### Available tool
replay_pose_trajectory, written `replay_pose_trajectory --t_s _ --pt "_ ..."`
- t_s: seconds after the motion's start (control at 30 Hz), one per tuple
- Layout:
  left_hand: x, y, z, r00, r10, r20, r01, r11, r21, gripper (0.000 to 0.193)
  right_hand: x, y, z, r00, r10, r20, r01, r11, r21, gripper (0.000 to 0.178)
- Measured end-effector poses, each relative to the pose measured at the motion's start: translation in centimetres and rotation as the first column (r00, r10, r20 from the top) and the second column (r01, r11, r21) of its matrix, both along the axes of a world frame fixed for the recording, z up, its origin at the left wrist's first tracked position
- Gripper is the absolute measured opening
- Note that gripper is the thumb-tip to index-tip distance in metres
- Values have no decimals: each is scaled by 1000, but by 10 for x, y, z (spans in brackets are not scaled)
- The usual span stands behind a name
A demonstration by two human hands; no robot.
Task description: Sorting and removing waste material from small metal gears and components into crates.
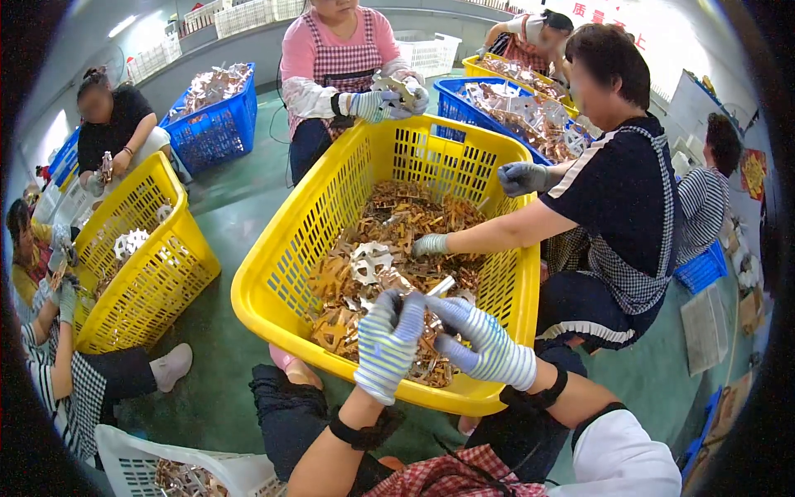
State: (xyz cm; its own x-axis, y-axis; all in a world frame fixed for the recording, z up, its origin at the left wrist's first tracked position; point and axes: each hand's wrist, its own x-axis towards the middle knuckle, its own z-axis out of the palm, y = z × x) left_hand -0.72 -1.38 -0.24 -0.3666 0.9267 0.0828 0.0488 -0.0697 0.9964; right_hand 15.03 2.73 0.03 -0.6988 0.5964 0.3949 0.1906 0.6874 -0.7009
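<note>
My left hand [387, 344], in a striped glove, is closed with thumb and fingers pinched around a small metal piece [399, 282]. Close beside it is my right hand [489, 338], also gloved, its fingers curled toward the left fingertips. A bright silvery strip [441, 287] sticks up by the right fingertips; what the right fingers grip is hidden. Both hands are over the near part of a yellow basket [385, 388]. Inside lies a heap of coppery metal parts [335, 286], with a silvery toothed part [370, 262] on top, just beyond my left hand.
At the right, a co-worker's gloved hand [431, 244] reaches into the same heap. Another person [348, 58] stands at the far end holding metal parts. A second yellow basket [149, 282] stands left, a white basket [132, 455] at lower left, and blue baskets [217, 128] behind.
</note>
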Motion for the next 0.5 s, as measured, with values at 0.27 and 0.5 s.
replay_pose_trajectory --t_s 0.27,0.5 --pt "7 -1 -17 864 -74 -499 194 962 194 16 3 2 -14 989 -50 136 57 997 -50 45" --pt "-8 8 -15 792 45 -609 151 952 266 26 3 4 -13 983 -149 106 162 979 -122 46"
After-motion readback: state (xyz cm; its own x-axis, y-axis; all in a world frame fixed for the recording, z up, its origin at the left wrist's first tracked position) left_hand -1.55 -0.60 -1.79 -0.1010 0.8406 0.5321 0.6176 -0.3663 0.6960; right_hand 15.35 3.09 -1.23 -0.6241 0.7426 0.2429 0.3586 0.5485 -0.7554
